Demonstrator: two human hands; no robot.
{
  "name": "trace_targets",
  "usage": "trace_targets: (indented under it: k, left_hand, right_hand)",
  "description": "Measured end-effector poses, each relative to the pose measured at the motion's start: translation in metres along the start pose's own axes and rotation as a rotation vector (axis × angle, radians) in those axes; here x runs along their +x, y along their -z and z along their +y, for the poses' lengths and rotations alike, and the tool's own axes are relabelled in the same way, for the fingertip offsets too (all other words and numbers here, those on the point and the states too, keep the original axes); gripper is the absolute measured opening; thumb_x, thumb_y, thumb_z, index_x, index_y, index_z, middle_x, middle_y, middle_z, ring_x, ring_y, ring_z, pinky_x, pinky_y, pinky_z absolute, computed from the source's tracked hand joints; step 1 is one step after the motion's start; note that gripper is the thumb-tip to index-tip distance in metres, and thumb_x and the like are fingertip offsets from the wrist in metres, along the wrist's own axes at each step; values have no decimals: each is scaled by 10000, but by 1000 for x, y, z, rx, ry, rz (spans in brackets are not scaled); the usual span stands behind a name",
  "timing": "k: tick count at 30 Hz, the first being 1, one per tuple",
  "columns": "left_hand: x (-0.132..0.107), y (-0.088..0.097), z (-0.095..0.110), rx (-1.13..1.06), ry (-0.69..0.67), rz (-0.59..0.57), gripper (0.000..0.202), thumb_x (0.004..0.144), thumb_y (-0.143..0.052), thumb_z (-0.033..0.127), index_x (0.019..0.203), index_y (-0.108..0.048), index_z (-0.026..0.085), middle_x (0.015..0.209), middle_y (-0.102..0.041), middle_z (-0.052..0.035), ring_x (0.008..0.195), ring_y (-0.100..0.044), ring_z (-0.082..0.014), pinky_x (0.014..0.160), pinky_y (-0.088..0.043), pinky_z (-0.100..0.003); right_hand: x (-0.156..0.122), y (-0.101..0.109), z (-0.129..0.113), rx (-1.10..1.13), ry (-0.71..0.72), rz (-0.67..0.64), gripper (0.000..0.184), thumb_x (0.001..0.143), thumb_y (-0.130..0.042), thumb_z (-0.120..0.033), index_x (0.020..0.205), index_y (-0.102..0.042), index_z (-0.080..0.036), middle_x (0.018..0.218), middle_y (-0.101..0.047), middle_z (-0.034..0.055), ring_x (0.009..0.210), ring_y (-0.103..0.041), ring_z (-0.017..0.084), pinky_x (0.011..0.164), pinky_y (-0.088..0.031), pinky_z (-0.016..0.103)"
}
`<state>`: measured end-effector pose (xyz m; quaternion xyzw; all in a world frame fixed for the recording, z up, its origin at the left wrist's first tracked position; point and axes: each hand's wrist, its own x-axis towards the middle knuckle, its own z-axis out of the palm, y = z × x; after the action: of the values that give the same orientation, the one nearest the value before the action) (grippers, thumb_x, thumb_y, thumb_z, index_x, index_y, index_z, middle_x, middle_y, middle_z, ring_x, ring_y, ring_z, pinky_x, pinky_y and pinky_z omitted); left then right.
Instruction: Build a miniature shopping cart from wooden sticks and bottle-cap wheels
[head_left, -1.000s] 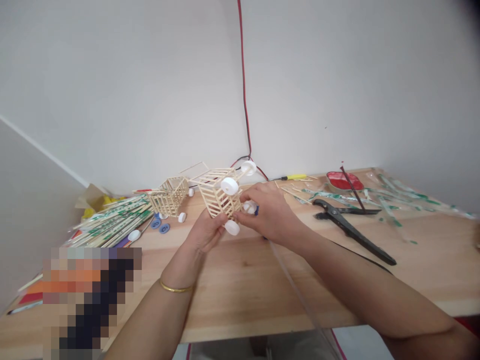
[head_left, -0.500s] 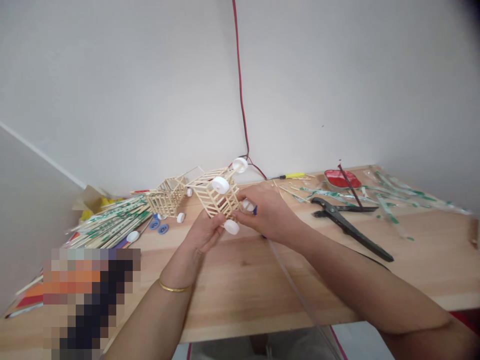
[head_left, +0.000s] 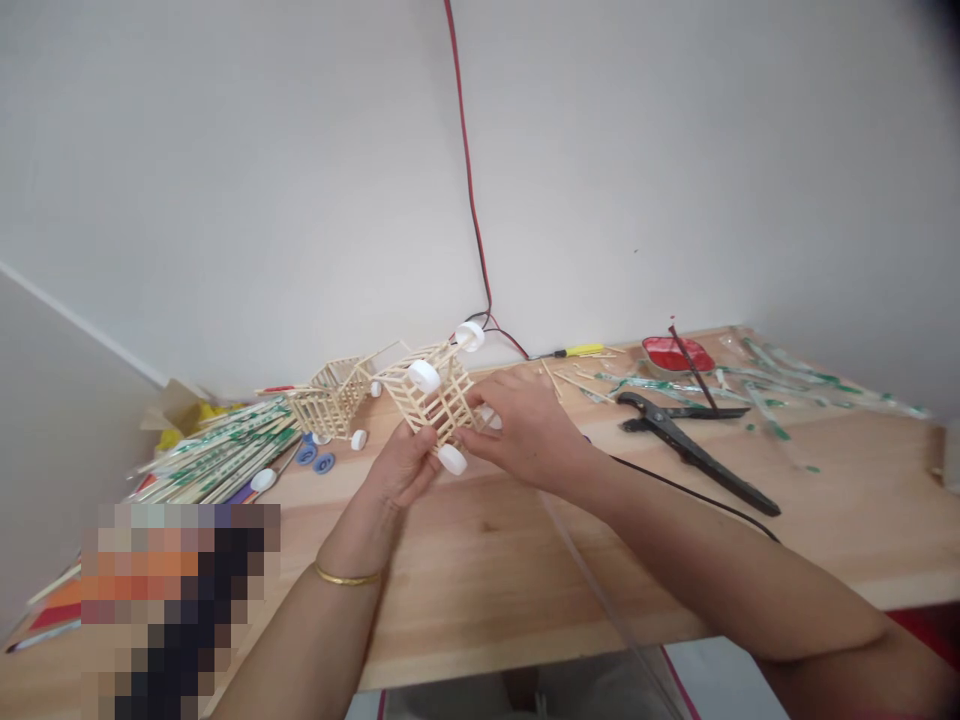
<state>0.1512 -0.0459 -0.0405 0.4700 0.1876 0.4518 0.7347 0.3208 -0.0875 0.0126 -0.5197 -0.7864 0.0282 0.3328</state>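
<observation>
Wooden table fills the near view, its front part bare boards, with both forearms reaching across it and a gold bangle on the left wrist. Past that, the left hand is closed from below on a cart of thin sticks, held tilted in the air just above the table. The right hand grips the cart's right side, fingertips pinched at a white wheel. Three more white wheels show on it: one low by the left fingers, one on the upper face, one at the far end of an axle. With lattice walls shut in and four wheels on, the cart looks close to complete.

Left of the hands lie loose blue caps, a white cap and a bundle of sticks, so stock is left over. Behind them a second cart stands on its wheels. To the right lie black shears, torn wrappers and a red dish. Farthest, a red cable runs down the wall.
</observation>
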Motion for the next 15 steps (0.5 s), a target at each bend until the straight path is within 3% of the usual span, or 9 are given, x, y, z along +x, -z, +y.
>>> trace_targets:
  k: [6,15]
  left_hand:
    - [0,11,-6,-17,24,-52,703,676,-793,463,1277,-565,179,1272,-619,-128,1209,-558,-312,977,-483,-405]
    - [-1,6,-5,-9,65,-46,704,663,-804,455,1255,-570,154,1269,-618,-144,1193,-570,-317,983,-484,-409]
  right_hand:
    - [-3,-1,1,-40,40,14,286,806,-650,-451,921,-658,-190,997,-659,69,988,-505,260,861,-296,384]
    - [-3,2,1,-53,37,-30,267,796,-655,-401,920,-643,-165,998,-649,71,987,-491,259,840,-301,375]
